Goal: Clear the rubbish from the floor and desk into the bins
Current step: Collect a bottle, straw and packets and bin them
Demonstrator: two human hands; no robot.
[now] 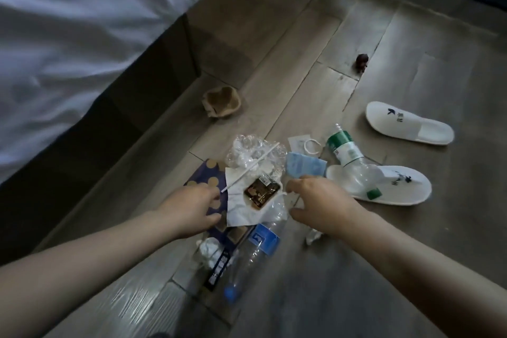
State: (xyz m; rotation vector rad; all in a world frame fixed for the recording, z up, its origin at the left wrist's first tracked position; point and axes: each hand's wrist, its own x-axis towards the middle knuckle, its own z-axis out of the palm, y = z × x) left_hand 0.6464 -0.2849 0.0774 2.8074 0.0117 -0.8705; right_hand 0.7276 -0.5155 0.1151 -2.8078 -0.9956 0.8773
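Observation:
A rubbish pile lies on the wooden floor [315,296]: a crumpled clear plastic bag [255,149], a white straw [248,170], a brown-gold packet [262,191] on white paper [247,210], and purple dotted paper [207,180]. My left hand [192,208] is at the pile's left edge, over the dotted paper, thumb and fingers curved and apart. My right hand [318,200] is at the right edge, beside a blue face mask [304,166], fingers likewise apart. A clear blue-labelled bottle [256,248] and a crumpled tissue [210,251] lie nearer me. A crushed green-labelled bottle [347,152] lies on the near slipper.
Two white slippers, one [408,125] farther and one [400,186] nearer, lie on the right. A crumpled brown paper cup [222,104] sits by the dark bed base [131,101]. The white bedding [68,35] fills the left. A small dark-red object [362,62] stands farther off. A small wrapper [312,237] lies under my right wrist.

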